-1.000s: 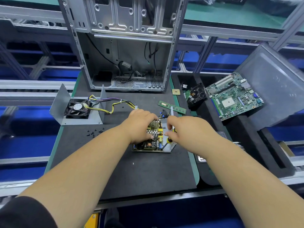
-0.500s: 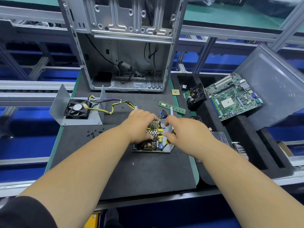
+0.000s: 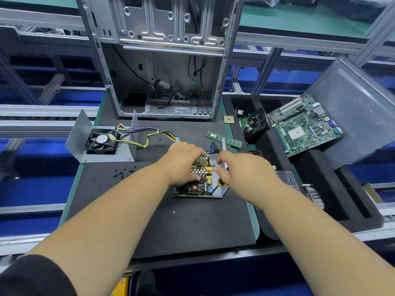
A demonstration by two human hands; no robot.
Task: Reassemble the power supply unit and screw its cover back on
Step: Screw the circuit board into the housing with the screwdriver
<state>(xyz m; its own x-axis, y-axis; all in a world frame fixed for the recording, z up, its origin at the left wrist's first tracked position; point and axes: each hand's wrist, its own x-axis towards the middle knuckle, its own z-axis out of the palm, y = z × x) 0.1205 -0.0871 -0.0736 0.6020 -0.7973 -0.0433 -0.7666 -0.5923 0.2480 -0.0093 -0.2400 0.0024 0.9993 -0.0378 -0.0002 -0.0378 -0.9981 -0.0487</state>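
Note:
The power supply board (image 3: 198,186), with heat sinks and yellow parts, lies in its grey metal base on the black mat (image 3: 171,227). My left hand (image 3: 181,163) curls over the board's heat sink and grips it. My right hand (image 3: 245,169) hovers over the right edge of the board, holding a yellow-and-black screwdriver (image 3: 220,182) whose tip points down at the base. The grey cover (image 3: 85,133) with the black fan (image 3: 101,142) lies at the left, joined to the board by yellow and purple wires (image 3: 147,137). Several black screws (image 3: 124,172) lie loose in front of the cover.
An open computer case (image 3: 164,60) stands at the back of the mat. A memory stick (image 3: 223,139) and a CPU chip (image 3: 228,119) lie behind the board. In the black foam tray (image 3: 352,210) on the right are a cooler fan (image 3: 255,124) and a green motherboard (image 3: 303,124).
My right hand has shifted slightly over the board's right edge, its fingers spreading a little. My left hand keeps its grip on the heat sink.

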